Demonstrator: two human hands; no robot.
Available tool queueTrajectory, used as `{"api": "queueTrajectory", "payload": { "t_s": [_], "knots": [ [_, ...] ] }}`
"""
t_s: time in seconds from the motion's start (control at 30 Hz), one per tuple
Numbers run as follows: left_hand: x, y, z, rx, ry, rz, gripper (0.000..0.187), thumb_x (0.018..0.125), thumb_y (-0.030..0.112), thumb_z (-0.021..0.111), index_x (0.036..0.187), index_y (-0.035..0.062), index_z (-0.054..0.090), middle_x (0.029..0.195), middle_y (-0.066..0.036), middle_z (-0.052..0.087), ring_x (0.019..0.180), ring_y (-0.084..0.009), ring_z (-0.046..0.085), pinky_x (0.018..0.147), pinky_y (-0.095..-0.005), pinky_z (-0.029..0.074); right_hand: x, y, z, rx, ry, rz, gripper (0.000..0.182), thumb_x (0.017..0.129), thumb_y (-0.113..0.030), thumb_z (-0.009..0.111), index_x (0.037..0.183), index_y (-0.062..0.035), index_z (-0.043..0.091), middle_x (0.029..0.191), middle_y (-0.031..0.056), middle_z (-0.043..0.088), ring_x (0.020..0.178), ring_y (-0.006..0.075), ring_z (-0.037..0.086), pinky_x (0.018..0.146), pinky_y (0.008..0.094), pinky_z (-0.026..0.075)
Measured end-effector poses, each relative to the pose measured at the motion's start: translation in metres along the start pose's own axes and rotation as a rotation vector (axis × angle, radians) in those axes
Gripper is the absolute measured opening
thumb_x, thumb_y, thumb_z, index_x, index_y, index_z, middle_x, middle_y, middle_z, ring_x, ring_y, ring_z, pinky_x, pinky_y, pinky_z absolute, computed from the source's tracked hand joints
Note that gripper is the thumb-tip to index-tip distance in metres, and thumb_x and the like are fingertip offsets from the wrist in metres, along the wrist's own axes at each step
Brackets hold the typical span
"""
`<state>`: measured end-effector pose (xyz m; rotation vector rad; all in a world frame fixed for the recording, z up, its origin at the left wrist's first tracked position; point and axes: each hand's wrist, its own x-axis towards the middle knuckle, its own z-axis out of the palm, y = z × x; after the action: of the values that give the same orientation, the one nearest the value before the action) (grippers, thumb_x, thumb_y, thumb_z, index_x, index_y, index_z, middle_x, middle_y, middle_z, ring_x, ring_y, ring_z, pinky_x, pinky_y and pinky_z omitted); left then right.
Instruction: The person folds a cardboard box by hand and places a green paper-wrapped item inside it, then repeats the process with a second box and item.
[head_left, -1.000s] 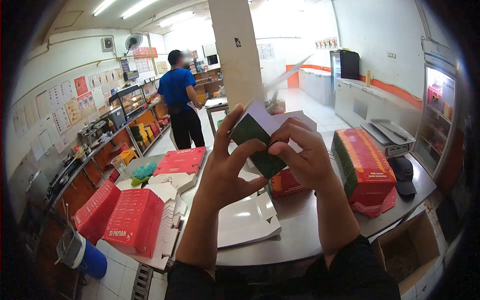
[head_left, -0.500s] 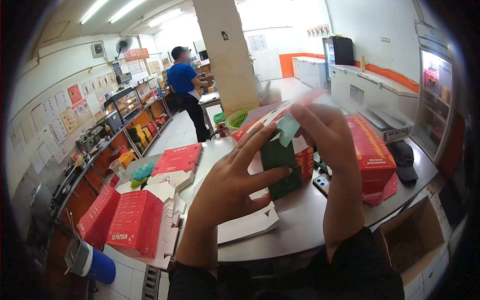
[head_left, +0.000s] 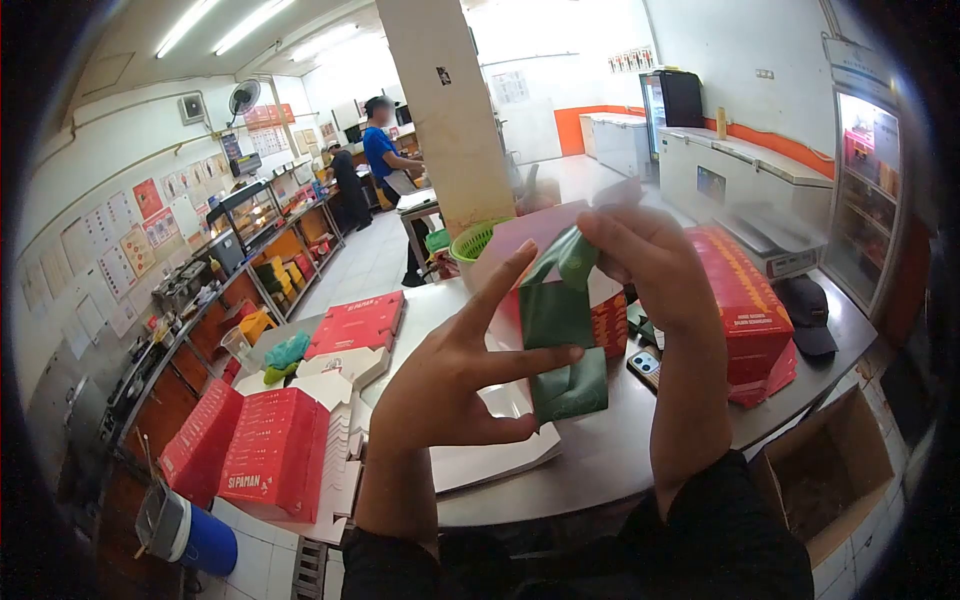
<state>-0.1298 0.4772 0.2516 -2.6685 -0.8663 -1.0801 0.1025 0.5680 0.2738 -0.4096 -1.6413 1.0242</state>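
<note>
A glossy green strip-like packet (head_left: 560, 315), folded over at its top, hangs upright in front of me. At its top edge my right hand (head_left: 650, 250) is closed in a pinch on it. My left hand (head_left: 450, 360) has its fingers spread, one finger lying across the front of the packet and the thumb near its lower left edge. What is behind the packet is partly hidden, including a pale pink sheet (head_left: 500, 250) and a red patterned box (head_left: 610, 320).
Red boxes stand stacked at left (head_left: 270, 450) and right (head_left: 735, 310) on the metal table (head_left: 620, 450). A phone (head_left: 645, 368), a black cap (head_left: 805, 315), a scale (head_left: 785, 240) and flat white cardboard (head_left: 490, 455) lie around. An open carton (head_left: 825, 480) stands below right. Two people work behind.
The top of the green packet has folded over under my right fingers, and its lower part shows more. My left fingers have spread wider. A second person has come into view at the back.
</note>
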Motion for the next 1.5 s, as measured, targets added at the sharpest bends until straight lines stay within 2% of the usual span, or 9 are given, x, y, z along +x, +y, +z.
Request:
{"api": "queueTrajectory", "payload": {
  "t_s": [0.07,0.17,0.47,0.57,0.87,0.97,1.07,1.27,1.5],
  "knots": [
    [0.0,0.001,0.002,-0.069,-0.04,-0.053,0.069,0.05,0.016,0.095,0.115,0.0337,0.082,0.172,-0.02,0.023,0.156,-0.0447,0.029,0.122,-0.0567,0.034,0.002,0.002,-0.002,0.068,-0.008,0.014,0.041,0.104,-0.039,0.066,0.086,-0.0037,0.074,0.07,-0.0001,0.06,0.065,0.0074,0.05,0.06,0.0247,0.038],
    [0.001,0.003,0.003,-0.161,-0.092,-0.017,0.066,0.058,0.013,0.09,0.121,0.0317,0.081,0.173,-0.021,0.019,0.152,-0.0455,0.037,0.116,-0.0488,0.044,0.004,0.002,0.002,0.076,0.016,0.016,0.042,0.104,-0.041,0.066,0.085,-0.0033,0.073,0.069,-0.0005,0.058,0.065,0.0071,0.05,0.061,0.0237,0.038],
    [-0.002,0.006,-0.002,-0.271,-0.12,-0.039,0.062,0.06,0.014,0.091,0.12,0.0277,0.081,0.173,-0.026,0.012,0.154,-0.046,0.032,0.118,-0.0473,0.04,0.009,0.008,0.009,0.092,-0.009,0.105,0.04,0.103,-0.039,0.068,0.088,-0.0027,0.074,0.07,0.0004,0.063,0.062,0.005,0.052,0.057,0.0209,0.039],
    [-0.003,0.007,0.003,-0.257,-0.039,-0.089,0.065,0.052,0.012,0.093,0.115,0.025,0.082,0.173,-0.024,0.017,0.155,-0.0476,0.03,0.12,-0.0514,0.038,0.01,0.011,0.008,0.126,-0.08,0.051,0.037,0.103,-0.036,0.069,0.09,-0.0023,0.074,0.07,0.0002,0.063,0.062,0.0061,0.053,0.058,0.0216,0.041],
    [0.001,0.012,0.002,0.167,0.058,-0.066,0.064,0.051,0.014,0.092,0.113,0.021,0.078,0.166,-0.022,0.027,0.145,-0.0478,0.045,0.109,-0.0501,0.052,-0.002,0.005,0.006,-0.278,-0.17,-0.183,0.036,0.102,-0.036,0.07,0.094,-0.0017,0.074,0.07,0.0027,0.066,0.06,0.0093,0.057,0.057,0.0263,0.045],
    [-0.001,0.006,0.0,0.182,0.04,-0.067,0.063,0.05,0.015,0.092,0.112,0.0205,0.078,0.166,-0.022,0.028,0.144,-0.0471,0.047,0.109,-0.0502,0.052,-0.002,0.001,0.003,-0.376,-0.19,-0.191,0.035,0.102,-0.036,0.071,0.093,-0.0022,0.074,0.074,0.0044,0.068,0.066,0.0099,0.06,0.06,0.0265,0.047],
    [0.0,0.007,0.001,0.108,0.04,-0.13,0.053,0.059,0.016,0.087,0.11,0.0212,0.075,0.163,-0.023,0.03,0.148,-0.0473,0.04,0.116,-0.052,0.045,0.003,0.013,0.001,-0.513,-0.151,-0.428,0.036,0.103,-0.037,0.069,0.098,-0.002,0.073,0.081,0.0056,0.07,0.073,0.0104,0.063,0.067,0.027,0.051],
    [0.0,0.003,0.005,0.145,0.073,-0.04,0.055,0.057,0.015,0.09,0.108,0.0232,0.074,0.165,-0.021,0.028,0.148,-0.0482,0.04,0.114,-0.052,0.047,0.002,0.011,0.004,0.112,-0.337,0.049,0.038,0.106,-0.039,0.063,0.108,-0.0016,0.065,0.092,0.0061,0.07,0.083,0.0136,0.069,0.077,0.0284,0.058],
    [0.0,0.005,0.003,0.131,0.068,-0.036,0.058,0.054,0.014,0.092,0.107,0.0233,0.071,0.164,-0.021,0.027,0.148,-0.0491,0.039,0.113,-0.052,0.048,0.002,0.01,0.003,0.128,-0.356,0.034,0.033,0.107,-0.036,0.062,0.11,-0.0026,0.062,0.092,0.0071,0.07,0.082,0.0158,0.073,0.075,0.0294,0.061]
  ]
}}
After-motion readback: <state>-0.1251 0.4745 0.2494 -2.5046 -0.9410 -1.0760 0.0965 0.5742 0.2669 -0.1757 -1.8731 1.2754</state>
